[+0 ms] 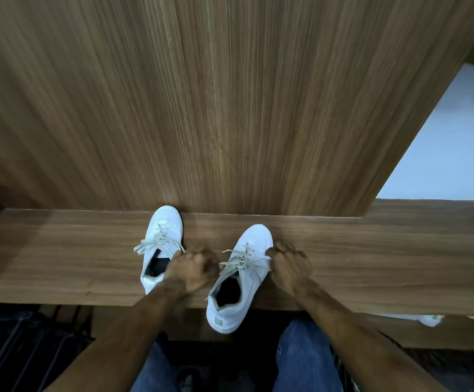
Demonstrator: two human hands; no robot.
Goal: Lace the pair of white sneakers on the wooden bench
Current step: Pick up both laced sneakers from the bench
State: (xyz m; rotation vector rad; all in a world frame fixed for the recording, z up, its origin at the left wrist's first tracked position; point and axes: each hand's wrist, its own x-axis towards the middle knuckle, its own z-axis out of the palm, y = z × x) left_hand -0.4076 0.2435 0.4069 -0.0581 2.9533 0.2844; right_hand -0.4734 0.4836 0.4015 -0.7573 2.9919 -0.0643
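L hand [192, 268] | R hand [289, 267] fisted, blurry | smooth white sneaker [238, 278] | woodgrain bench [60, 256]

We see our two forearms bare, no sleeves, watch or rings on the left hand [192, 271] or right hand [291, 268], and blue jeans [305, 360] on both legs.

blurred left hand [192, 268], right hand [289, 265] fingertips unclear
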